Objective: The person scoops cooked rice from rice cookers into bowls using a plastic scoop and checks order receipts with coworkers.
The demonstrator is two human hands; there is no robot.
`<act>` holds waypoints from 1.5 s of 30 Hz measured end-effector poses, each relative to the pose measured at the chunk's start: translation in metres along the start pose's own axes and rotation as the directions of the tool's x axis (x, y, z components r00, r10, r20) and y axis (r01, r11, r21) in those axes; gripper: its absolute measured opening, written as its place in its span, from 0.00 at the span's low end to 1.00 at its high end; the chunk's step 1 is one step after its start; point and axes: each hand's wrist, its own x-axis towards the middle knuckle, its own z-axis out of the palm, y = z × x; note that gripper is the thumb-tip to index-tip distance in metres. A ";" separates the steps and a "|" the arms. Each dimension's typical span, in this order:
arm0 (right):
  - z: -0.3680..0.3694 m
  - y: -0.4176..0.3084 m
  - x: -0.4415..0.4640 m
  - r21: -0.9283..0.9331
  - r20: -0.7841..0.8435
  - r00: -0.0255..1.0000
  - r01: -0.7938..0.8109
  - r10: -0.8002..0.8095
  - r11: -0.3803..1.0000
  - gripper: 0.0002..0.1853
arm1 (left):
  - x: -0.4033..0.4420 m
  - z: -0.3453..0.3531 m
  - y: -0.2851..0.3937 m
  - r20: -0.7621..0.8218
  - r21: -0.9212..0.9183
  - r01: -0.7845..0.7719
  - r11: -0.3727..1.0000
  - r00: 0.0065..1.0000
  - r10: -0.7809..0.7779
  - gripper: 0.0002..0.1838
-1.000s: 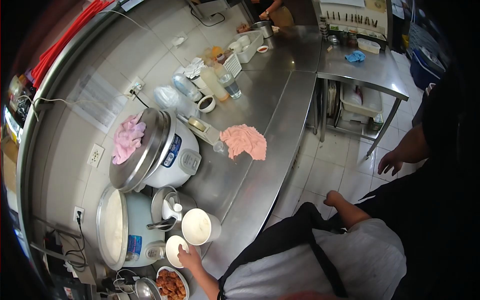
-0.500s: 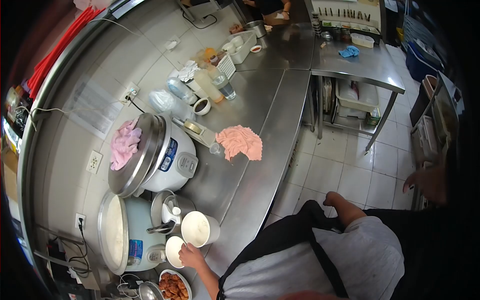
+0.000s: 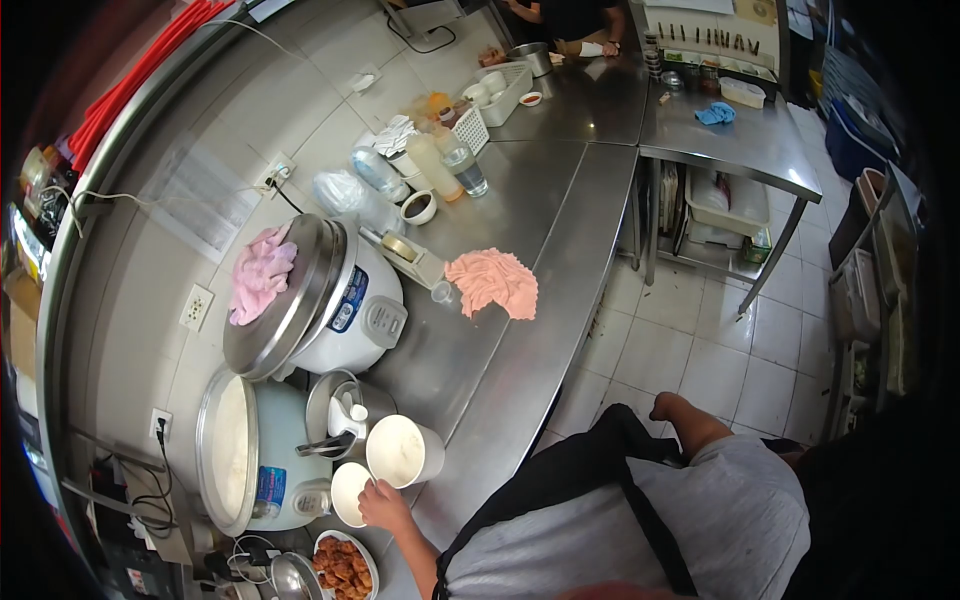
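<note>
One hand, the left hand [image 3: 386, 506], is seen nearly closed, fingers curled; the rim of the small tub [image 3: 350, 494] is pinched between thumb and fingers. The small tub stands open on the bench [image 3: 480, 345], pale inside. The right hand [image 3: 662, 404] is held near the body, well apart from the bench; how far open it is, and whether anything is held, cannot be told.

Just beside the small tub, the large tub [image 3: 404, 451] is noted, pale contents inside. On its other side, fried pieces [image 3: 341, 568] are held in an oval dish. Behind the tubs: metal pot with white-handled utensils [image 3: 344, 421]; open cooker [image 3: 272, 455], white contents. Farther along, the lidded cooker [image 3: 352, 305] is topped by a pink cloth [image 3: 262, 273]. A peach cloth [image 3: 494, 283] is spread on the bench, near the tape dispenser [image 3: 408, 256]. Beyond are placed a bowl of dark sauce [image 3: 419, 208], bottles [image 3: 434, 167] and a basket [image 3: 508, 94]. At the far end, another person [image 3: 582, 22] is partly seen.
</note>
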 end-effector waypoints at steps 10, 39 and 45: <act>-0.016 -0.005 -0.033 0.047 0.022 0.999 -0.041 0.040 0.998 0.22 | 0.002 0.004 0.000 -0.041 -0.006 -0.048 0.999 0.998 0.048 0.18; 0.088 -0.004 -0.074 0.161 -0.047 0.991 -0.116 0.125 0.980 0.24 | 0.066 -0.008 -0.002 0.657 -0.046 -0.118 0.992 0.744 0.120 0.22; 0.095 -0.012 -0.077 0.252 0.161 0.973 -0.200 0.163 0.947 0.21 | 0.056 -0.005 0.010 0.642 -0.123 -0.142 0.982 0.743 0.188 0.21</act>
